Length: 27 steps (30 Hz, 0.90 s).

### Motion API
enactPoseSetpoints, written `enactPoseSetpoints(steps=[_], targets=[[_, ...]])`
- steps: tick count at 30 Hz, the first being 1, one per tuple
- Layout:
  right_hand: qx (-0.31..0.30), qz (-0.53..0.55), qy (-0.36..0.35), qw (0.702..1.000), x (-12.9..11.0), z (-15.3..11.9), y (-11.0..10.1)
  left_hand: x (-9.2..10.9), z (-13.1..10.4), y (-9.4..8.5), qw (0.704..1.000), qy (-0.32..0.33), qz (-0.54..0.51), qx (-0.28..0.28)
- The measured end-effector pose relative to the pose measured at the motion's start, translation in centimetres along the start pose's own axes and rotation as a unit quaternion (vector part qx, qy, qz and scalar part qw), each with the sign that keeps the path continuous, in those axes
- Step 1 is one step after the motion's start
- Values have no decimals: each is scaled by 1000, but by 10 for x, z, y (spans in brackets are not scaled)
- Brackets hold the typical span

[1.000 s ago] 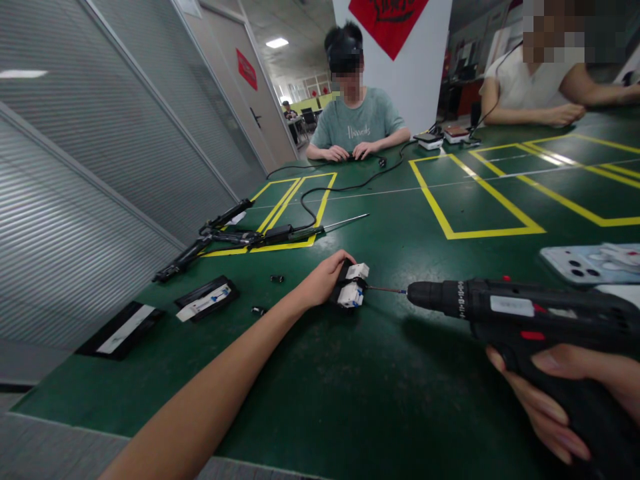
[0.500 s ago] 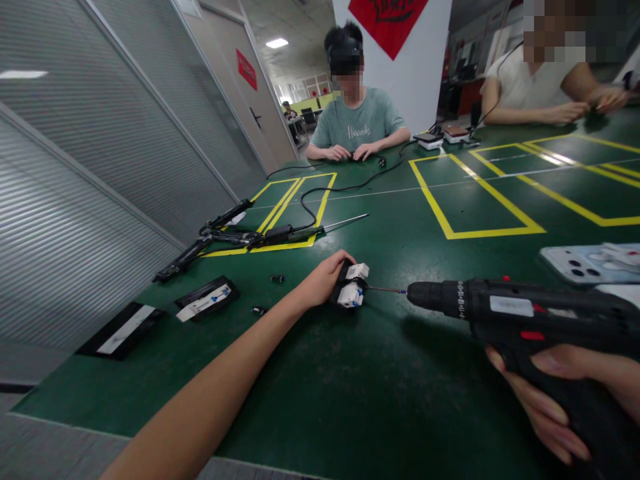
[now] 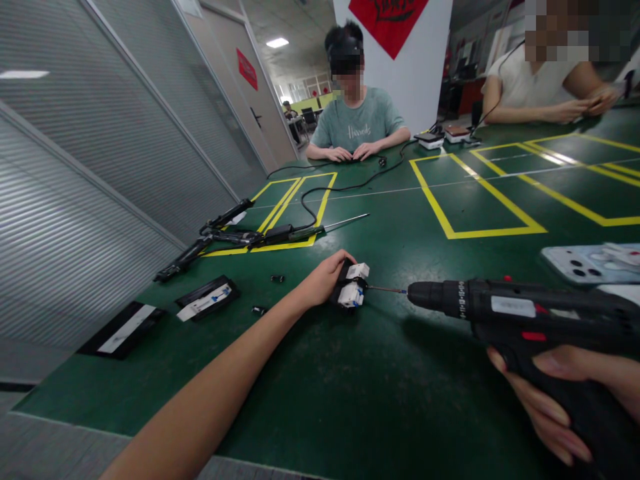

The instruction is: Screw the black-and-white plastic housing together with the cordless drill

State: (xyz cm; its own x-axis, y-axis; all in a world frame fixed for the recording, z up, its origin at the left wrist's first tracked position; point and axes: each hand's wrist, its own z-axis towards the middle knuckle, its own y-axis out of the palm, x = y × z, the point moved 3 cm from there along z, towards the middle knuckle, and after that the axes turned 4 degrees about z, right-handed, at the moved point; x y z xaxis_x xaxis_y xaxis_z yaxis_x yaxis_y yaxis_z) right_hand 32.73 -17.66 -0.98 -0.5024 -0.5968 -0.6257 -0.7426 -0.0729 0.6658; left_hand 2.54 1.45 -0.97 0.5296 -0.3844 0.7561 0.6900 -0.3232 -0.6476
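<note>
Near the middle of the green table, my left hand (image 3: 327,277) grips a small black and white part (image 3: 353,293) from its left side; some fingers are hidden behind it. My right hand (image 3: 555,393) is wrapped round the handle of a black power drill (image 3: 505,308) at the right. The drill points left, and its long thin bit (image 3: 387,289) reaches the right side of the part. Where exactly the tip sits is too small to tell.
On the green table (image 3: 310,387) lie a black part with a white strip (image 3: 207,300), a flat black piece (image 3: 120,330), two small black pieces (image 3: 277,278), a black jointed arm (image 3: 230,237), a screwdriver-like tool (image 3: 345,223) and a phone (image 3: 580,265). Two people sit across.
My hands, the part and the drill show almost no movement. At the upper right, the other person's hands have shifted slightly.
</note>
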Motion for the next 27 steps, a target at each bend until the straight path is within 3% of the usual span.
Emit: enactPoseSetpoints(steps=[27], targets=[[5, -9, -2, 1000, 0, 1, 0, -1, 0, 1, 1000, -9, -11, 2]])
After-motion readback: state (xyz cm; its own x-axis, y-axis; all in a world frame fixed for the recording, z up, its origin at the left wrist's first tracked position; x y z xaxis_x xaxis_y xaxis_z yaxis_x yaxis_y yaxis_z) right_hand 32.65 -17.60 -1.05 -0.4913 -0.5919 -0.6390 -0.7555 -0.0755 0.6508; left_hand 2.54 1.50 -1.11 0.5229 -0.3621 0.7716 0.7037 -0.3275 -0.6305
